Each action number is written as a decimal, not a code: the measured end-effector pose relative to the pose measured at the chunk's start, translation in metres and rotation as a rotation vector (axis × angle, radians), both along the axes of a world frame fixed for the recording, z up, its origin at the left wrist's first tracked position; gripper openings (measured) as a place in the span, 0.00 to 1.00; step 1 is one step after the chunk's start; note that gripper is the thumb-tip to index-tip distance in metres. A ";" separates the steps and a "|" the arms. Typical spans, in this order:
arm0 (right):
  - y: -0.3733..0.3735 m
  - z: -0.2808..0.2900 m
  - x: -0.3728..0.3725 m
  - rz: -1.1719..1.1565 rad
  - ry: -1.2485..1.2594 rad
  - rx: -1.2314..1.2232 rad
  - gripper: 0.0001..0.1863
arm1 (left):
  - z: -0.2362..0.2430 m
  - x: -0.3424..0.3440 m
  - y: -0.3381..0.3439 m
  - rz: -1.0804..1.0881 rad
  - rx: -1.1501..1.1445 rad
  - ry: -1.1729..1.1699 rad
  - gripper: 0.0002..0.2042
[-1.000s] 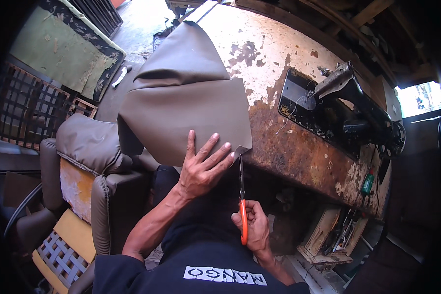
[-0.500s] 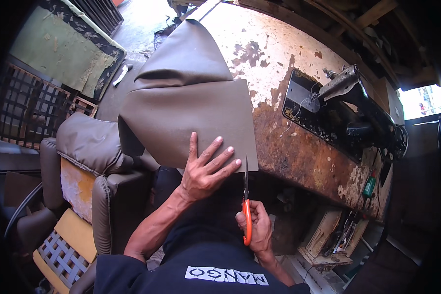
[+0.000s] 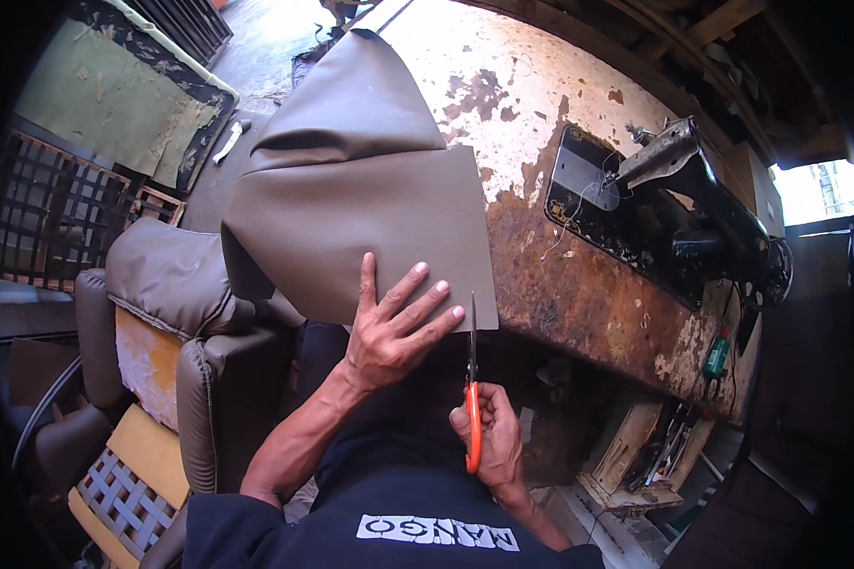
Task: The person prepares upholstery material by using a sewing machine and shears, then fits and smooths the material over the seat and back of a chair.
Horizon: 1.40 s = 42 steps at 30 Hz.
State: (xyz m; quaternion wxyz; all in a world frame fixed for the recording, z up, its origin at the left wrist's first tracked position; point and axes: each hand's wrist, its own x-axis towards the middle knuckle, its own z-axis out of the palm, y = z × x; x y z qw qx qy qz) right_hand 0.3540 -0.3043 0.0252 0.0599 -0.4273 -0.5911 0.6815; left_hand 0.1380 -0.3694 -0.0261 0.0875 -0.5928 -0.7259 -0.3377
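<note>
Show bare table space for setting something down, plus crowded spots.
Between the brown sheet and sewing machine, the tabletop is bare except for a thread; its paler far stretch, right of the sheet's fold, is open. Crowded: the sheet's near corner, with left hand, right hand and scissors; also the tool-filled wooden tray.

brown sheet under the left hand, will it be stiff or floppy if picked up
The brown sheet would probably droop when lifted, since it already bends into a soft fold. Its smooth sheen suggests it may be slightly slippery.
</note>
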 end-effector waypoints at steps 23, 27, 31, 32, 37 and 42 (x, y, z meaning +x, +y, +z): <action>0.000 -0.006 -0.016 -0.021 0.035 0.044 0.27 | 0.007 0.003 -0.014 -0.007 -0.016 -0.042 0.17; 0.004 -0.001 -0.021 -0.024 0.010 0.016 0.25 | 0.006 0.001 -0.019 -0.011 -0.012 -0.030 0.17; 0.006 -0.001 -0.017 -0.031 -0.047 -0.117 0.27 | 0.005 0.001 -0.019 -0.022 -0.010 -0.021 0.17; 0.007 -0.002 -0.019 -0.029 -0.035 -0.125 0.27 | 0.005 0.001 -0.019 -0.033 -0.016 -0.019 0.17; 0.015 -0.004 -0.034 0.040 -0.040 0.055 0.27 | 0.007 0.002 -0.023 -0.016 -0.024 -0.053 0.17; 0.009 -0.004 -0.029 -0.030 -0.031 -0.092 0.29 | 0.003 0.003 -0.030 -0.055 -0.040 -0.047 0.21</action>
